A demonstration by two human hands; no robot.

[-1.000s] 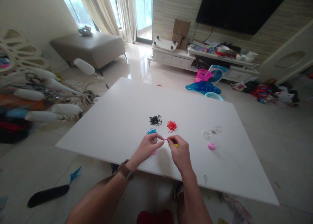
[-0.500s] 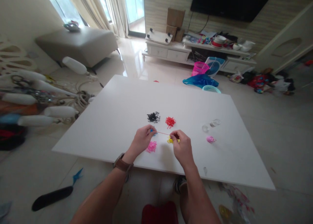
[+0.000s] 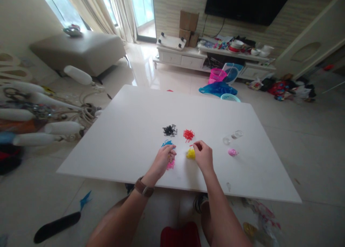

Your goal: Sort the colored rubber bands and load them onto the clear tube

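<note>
A small red rubber band (image 3: 191,145) sticks out from the pinched thumb and finger of my right hand (image 3: 202,154), just above a yellow pile of rubber bands (image 3: 191,153). My left hand (image 3: 165,158) has its fingers loosely bent and apart, with nothing visible in them. It partly covers a pink pile of rubber bands (image 3: 170,164) and the near side of a blue pile (image 3: 167,143). Farther back on the white table (image 3: 129,132) lie a black pile (image 3: 169,130) and a red pile (image 3: 188,135) of the same bands.
Toward the right of the table are a clear container (image 3: 237,134), its round clear part (image 3: 226,140) and a pink object (image 3: 233,152). A small clear item (image 3: 228,186) lies near the front edge. A red stool (image 3: 180,235) shows below.
The red band was stretched between both hands; now it hangs slack from my right hand alone. My left hand has let go and lowered toward the pink pile. The view has shifted slightly.
</note>
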